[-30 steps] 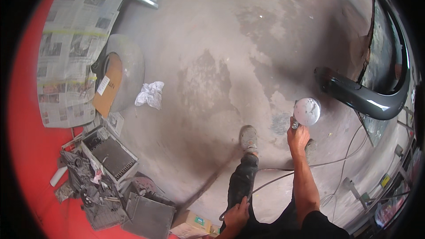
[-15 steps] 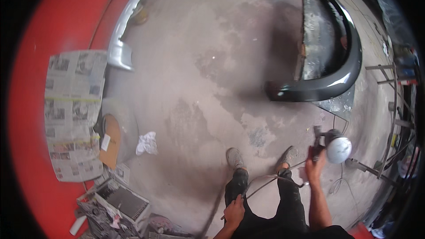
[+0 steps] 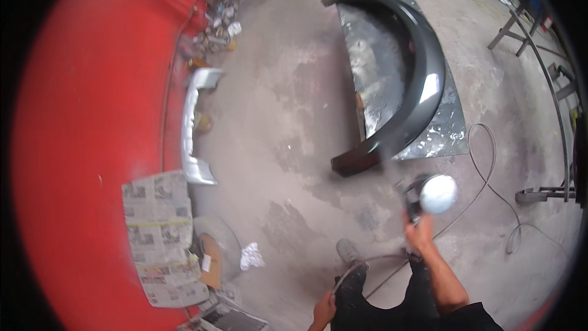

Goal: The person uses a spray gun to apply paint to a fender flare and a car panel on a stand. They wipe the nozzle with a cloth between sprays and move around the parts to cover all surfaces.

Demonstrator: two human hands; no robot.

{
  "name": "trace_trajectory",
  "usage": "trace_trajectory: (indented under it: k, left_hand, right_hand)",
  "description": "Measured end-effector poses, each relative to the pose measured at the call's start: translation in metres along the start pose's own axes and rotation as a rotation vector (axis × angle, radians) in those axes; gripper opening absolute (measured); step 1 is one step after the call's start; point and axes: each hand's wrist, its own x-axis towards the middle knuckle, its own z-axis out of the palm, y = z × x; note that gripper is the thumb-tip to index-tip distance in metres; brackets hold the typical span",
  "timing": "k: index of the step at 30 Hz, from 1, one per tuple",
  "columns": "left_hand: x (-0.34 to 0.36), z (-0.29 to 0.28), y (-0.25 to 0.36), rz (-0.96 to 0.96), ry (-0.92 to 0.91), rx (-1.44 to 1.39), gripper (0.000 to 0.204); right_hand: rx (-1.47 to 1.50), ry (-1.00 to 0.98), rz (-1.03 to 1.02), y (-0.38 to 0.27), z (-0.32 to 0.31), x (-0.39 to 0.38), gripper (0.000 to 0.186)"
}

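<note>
Your right grip (image 3: 419, 234) is closed around the handle of a spray gun (image 3: 414, 201), whose round white cup (image 3: 438, 194) sits on the right side of it. Your left grip (image 3: 324, 309), low in the view, is wrapped around a hose (image 3: 383, 257) that arches in front of your legs. You have the gun just short of a glossy dark curved bumper (image 3: 422, 95), with a gap between them. The bumper lies on a dark, paint-splattered worktop (image 3: 450, 135), bowed out to your right; its nearer end juts past the worktop's edge, closest to the gun. To your right, a thin line (image 3: 487, 179) loops over the concrete floor (image 3: 294, 73). On your left, near your feet, lies crumpled white paper (image 3: 252, 256), with a piece of brown cardboard (image 3: 211, 263) beside it. Next to that stands a newspaper-covered panel (image 3: 160, 233). Beyond it you have a silver bumper (image 3: 188, 129), near the red wall (image 3: 104, 135).
</note>
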Motion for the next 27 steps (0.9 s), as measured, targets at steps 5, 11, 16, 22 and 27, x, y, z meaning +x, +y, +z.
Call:
trace_trajectory:
  k: [5, 11, 16, 22, 27]
  left_hand:
    - [-0.046, -0.005, 0.011, -0.139, -0.058, -0.035, 0.036]
    - [-0.055, -0.003, 0.141, -0.065, -0.151, -0.061, 0.039]
    - [-0.015, 0.017, 0.199, 0.162, -0.100, -0.057, 0.040]
    - [0.035, 0.013, 0.295, 0.108, -0.162, -0.090, 0.041]
    - [0.052, -0.002, 0.351, 0.080, -0.176, -0.274, 0.041]
  right_hand:
    - [0.137, -0.778, -0.030, -0.007, -0.041, 0.007, 0.059]
    - [0.144, -0.708, -0.058, 0.042, -0.120, 0.078, 0.063]
    - [0.133, -0.415, 0.033, 0.064, -0.203, 0.181, 0.058]
    - [0.129, -0.060, 0.103, 0.075, -0.260, 0.300, 0.050]
    - [0.037, 0.190, 0.202, 0.062, -0.296, 0.363, 0.046]
